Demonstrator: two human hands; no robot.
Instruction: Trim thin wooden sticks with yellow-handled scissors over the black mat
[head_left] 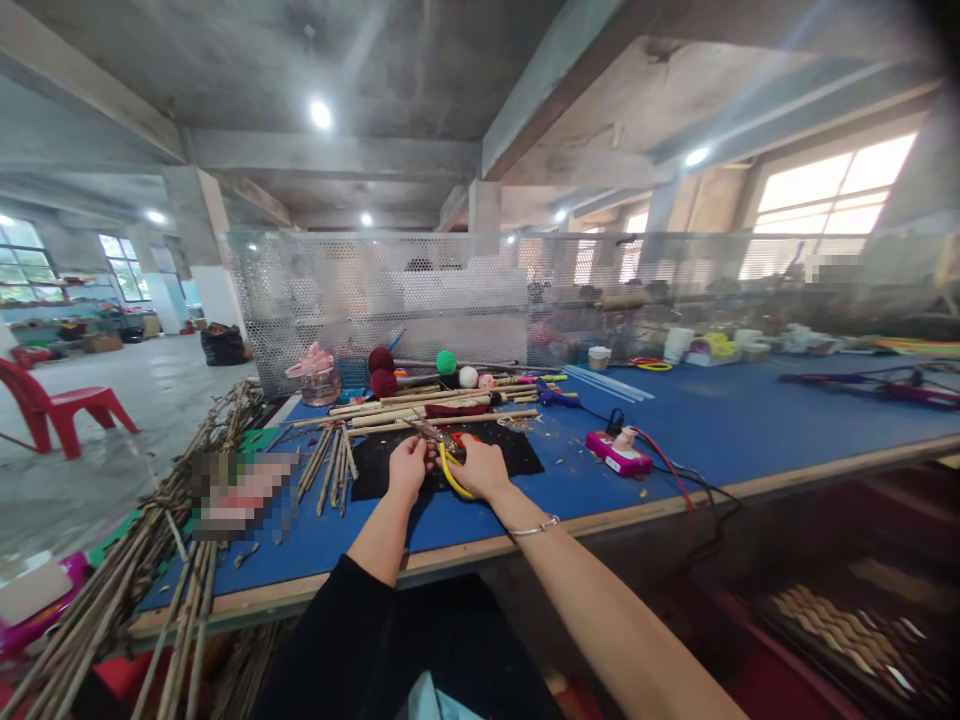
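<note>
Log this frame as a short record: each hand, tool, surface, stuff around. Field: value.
left hand: left hand, fingers bunched by the blades; anything pinched is too small to tell
right hand: right hand, gripping the shears
tool: yellow-handled shears
surface: black mat on blue tabletop
left of mat: short sticks
beyond mat: green ball, among other balls and rods
right of mat: pink power strip
floor: red chair, far left

I remotely observe a blue-topped desk point(697, 408). Resting on it: a black mat point(519, 452), short sticks point(328, 470) left of it, a pink power strip point(611, 457) and pale rods point(609, 384) rightward.
</note>
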